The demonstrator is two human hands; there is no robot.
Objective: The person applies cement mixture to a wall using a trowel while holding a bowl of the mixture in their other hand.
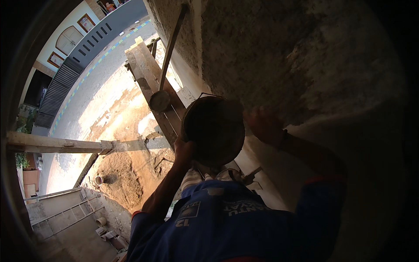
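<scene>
One bucket (pixel 237 149): between both hands, contents lost in darkness
Left hand (pixel 184 150): grip closed on the bucket's left rim
Right hand (pixel 265 125): beside bucket, grip too shadowed to tell
Planks (pixel 143 70): ground (pixel 118 174) lies open beyond their left edge

Wooden planks (pixel 147 70) laid lengthwise side by side; round greyish object (pixel 159 101) resting on them, kind unclear.

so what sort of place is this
Probably a building site, judging by the rough, unfinished-looking wall, the wooden planks set high like scaffolding, and the heap of sand or soil below.
</scene>
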